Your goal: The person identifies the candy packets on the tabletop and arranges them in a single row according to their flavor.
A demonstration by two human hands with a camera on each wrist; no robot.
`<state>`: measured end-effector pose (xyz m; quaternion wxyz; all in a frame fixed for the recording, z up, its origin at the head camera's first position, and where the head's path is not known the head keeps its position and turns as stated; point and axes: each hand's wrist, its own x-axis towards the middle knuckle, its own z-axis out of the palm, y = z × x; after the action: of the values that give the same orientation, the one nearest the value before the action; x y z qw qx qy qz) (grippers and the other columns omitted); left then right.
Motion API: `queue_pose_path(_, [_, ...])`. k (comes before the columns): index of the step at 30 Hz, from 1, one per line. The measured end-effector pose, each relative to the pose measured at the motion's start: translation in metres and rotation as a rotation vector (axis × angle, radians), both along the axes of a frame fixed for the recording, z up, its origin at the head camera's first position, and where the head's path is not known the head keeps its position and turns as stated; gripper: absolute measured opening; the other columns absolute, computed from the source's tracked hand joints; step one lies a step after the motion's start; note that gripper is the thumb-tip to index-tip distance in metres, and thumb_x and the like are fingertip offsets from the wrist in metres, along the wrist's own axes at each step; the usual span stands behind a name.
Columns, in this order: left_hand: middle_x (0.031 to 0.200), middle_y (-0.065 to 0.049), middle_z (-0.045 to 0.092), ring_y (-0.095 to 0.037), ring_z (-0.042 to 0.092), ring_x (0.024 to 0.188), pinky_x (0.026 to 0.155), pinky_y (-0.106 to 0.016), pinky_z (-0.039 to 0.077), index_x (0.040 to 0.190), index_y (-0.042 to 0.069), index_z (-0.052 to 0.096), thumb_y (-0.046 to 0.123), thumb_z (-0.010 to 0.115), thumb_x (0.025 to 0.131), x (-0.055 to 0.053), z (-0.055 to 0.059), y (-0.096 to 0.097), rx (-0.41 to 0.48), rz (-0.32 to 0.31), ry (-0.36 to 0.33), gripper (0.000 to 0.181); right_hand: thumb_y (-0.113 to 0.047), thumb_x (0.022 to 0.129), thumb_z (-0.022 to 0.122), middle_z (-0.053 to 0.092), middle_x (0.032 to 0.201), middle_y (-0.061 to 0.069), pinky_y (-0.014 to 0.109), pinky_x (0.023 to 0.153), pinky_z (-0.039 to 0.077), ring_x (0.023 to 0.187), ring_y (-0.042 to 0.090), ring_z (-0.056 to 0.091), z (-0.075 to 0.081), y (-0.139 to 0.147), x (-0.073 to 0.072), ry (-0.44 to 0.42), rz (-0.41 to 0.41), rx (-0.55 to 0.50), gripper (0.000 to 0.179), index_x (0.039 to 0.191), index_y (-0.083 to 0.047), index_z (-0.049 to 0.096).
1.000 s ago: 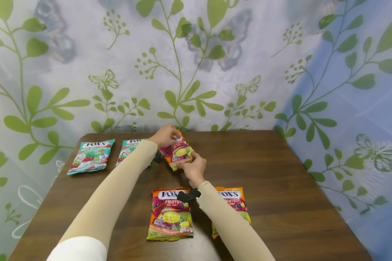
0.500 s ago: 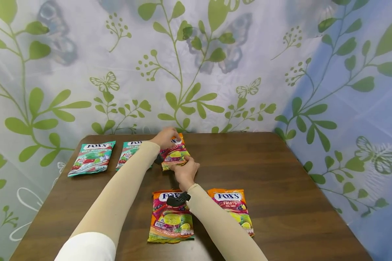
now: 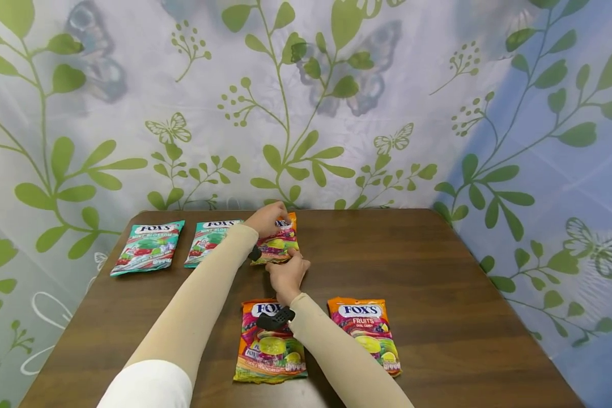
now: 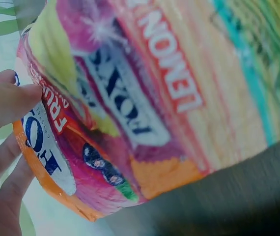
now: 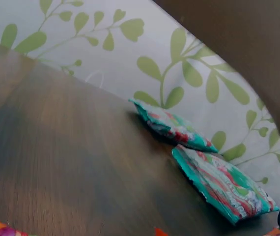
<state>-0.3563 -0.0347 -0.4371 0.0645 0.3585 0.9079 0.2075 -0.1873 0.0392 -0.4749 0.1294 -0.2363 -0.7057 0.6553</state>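
Pinching the orange bag (image 3: 277,243) by its upper edge in the left grip (image 3: 266,220), with thumb over the front, at the back of the bench (image 3: 459,328), just right of the inner mint bag (image 3: 208,242) and farther from the outer mint bag (image 3: 148,247). At the orange bag's lower edge with the right grip (image 3: 288,274); cannot tell whether grasping or released. Holding the right forearm (image 3: 336,351) above the gap between the left front bag (image 3: 270,351) and right front bag (image 3: 369,334).

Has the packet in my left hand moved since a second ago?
Yes: the packet has swung, its bottom end shifting left, toward the leftmost mint packet.
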Motion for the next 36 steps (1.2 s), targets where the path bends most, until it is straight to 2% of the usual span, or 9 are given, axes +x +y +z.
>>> queue_pose_path(5, [0.136,-0.012,0.060,-0.035,0.060,0.130,0.111,-0.049,0.051,0.125,0.006,0.081,-0.007,0.069,0.100,-0.002,-0.008,0.000,0.025,-0.026,0.015,0.031,0.012,0.079,0.085,0.035,0.141,0.028,0.043,0.094,0.059,0.119,0.039,0.055,0.000,0.001,0.002,-0.018,0.022,-0.016,0.075,0.148,0.005,0.056])
queue_pose_path(10, [0.133,-0.011,0.061,-0.033,0.061,0.127,0.110,-0.048,0.052,0.124,0.006,0.081,-0.008,0.068,0.098,-0.002,-0.013,-0.001,0.022,-0.040,0.040,0.033,0.017,0.078,0.080,0.032,0.142,0.029,0.036,0.071,0.066,0.083,0.031,0.072,0.000,0.005,0.004,0.001,0.077,-0.116,0.081,0.152,0.009,0.051])
queue_pose_path(11, [0.133,-0.010,0.061,-0.032,0.061,0.127,0.110,-0.048,0.052,0.125,0.006,0.081,-0.009,0.067,0.098,-0.001,-0.013,-0.001,0.014,-0.040,0.045,0.034,0.018,0.078,0.080,0.031,0.143,0.029,0.035,0.068,0.066,0.076,0.030,0.072,0.001,0.005,0.005,0.004,0.092,-0.136,0.082,0.154,0.009,0.049])
queue_pose_path(14, [0.132,-0.010,0.061,-0.032,0.061,0.127,0.110,-0.047,0.052,0.126,0.006,0.081,-0.008,0.067,0.099,0.001,-0.013,-0.002,-0.002,-0.035,0.054,0.034,0.018,0.078,0.080,0.031,0.143,0.030,0.034,0.066,0.066,0.067,0.027,0.073,0.004,0.007,0.007,-0.002,0.125,-0.144,0.085,0.157,0.009,0.047])
queue_pose_path(22, [0.133,-0.011,0.062,-0.032,0.062,0.127,0.111,-0.047,0.051,0.129,0.005,0.080,-0.001,0.068,0.105,0.003,-0.014,-0.001,-0.026,-0.045,0.067,0.027,0.018,0.080,0.081,0.031,0.143,0.028,0.034,0.069,0.066,0.069,0.024,0.069,0.008,0.011,0.011,-0.038,0.162,-0.140,0.088,0.159,0.006,0.043])
queue_pose_path(27, [0.134,-0.011,0.062,-0.031,0.063,0.126,0.111,-0.047,0.051,0.129,0.006,0.080,-0.001,0.067,0.105,0.003,-0.015,0.000,-0.041,-0.026,0.059,0.028,0.016,0.081,0.080,0.030,0.144,0.028,0.033,0.070,0.065,0.071,0.022,0.068,0.009,0.014,0.012,-0.056,0.194,-0.145,0.089,0.161,0.005,0.042])
queue_pose_path(36, [0.131,-0.010,0.063,-0.030,0.064,0.124,0.111,-0.046,0.052,0.126,0.005,0.081,-0.002,0.070,0.103,0.001,-0.020,0.003,-0.047,-0.021,0.088,0.027,0.012,0.081,0.080,0.028,0.150,0.031,0.039,0.077,0.066,0.081,0.030,0.074,0.016,0.021,0.014,-0.078,0.258,-0.165,0.093,0.163,0.005,0.038])
